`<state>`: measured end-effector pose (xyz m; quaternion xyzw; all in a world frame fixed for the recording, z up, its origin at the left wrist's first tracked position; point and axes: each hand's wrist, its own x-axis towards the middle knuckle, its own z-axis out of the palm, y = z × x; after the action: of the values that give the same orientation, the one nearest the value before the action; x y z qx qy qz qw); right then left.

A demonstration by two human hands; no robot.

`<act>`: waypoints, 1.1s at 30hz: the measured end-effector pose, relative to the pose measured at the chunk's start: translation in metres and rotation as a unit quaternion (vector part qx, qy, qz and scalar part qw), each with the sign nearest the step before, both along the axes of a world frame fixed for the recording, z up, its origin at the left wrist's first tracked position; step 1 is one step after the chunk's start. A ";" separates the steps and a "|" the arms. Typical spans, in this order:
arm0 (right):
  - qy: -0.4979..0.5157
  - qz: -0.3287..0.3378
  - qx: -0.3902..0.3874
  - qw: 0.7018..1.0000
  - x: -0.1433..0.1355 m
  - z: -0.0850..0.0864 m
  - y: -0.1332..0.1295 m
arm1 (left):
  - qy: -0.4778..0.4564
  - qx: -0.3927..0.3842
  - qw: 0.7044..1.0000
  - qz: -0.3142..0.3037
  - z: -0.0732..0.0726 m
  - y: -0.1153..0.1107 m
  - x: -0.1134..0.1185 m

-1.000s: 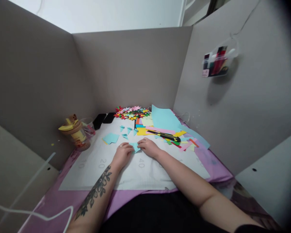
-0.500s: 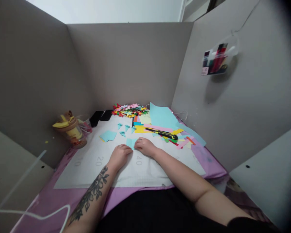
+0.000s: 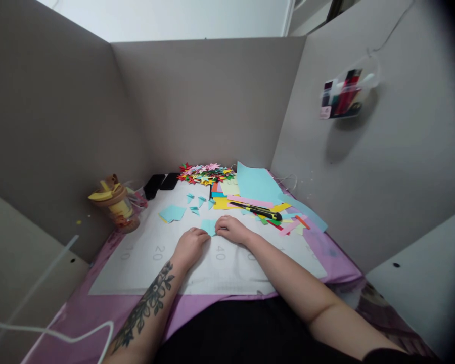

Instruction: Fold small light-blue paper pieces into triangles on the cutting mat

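Note:
A small light blue piece of paper (image 3: pixel 208 226) lies on the white sheet between my hands. The fingers of my left hand (image 3: pixel 191 245) are pressed together at its lower left edge. At its right edge, my right hand (image 3: pixel 233 229) has curled fingers closed on the paper, hiding that side. Just beyond are several small folded blue paper pieces (image 3: pixel 201 201). To the left sits a stack of blue paper squares (image 3: pixel 173 214), with a yellow edge showing underneath.
A black and yellow utility knife (image 3: pixel 263 211) rests on coloured paper strips at right, near large blue sheets (image 3: pixel 260 183). Paper stars (image 3: pixel 207 174) are heaped at the back. Two black phone-like objects (image 3: pixel 169 181) and a brown and yellow cup (image 3: pixel 118 205) stand left. Grey panels (image 3: pixel 208 101) enclose the table.
The whole view has shifted slightly, so things appear a little further right. Both hands stay at the blue paper, with hardly any visible movement of their own.

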<state>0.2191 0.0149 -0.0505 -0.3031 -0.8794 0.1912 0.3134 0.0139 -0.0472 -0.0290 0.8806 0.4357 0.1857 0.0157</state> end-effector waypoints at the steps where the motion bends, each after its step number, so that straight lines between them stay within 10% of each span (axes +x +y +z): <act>1: 0.001 -0.015 -0.011 1.000 -0.001 0.000 0.000 | 0.000 -0.001 1.000 0.001 0.000 0.000 0.000; 33: -0.017 -0.204 -0.067 0.977 -0.030 -0.004 0.006 | 0.011 -0.003 1.000 0.011 -0.006 -0.004 0.008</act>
<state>0.1891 0.0206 -0.0548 -0.4996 -0.7895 0.1765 0.3098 0.0221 -0.0511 -0.0351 0.8776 0.4460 0.1752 0.0120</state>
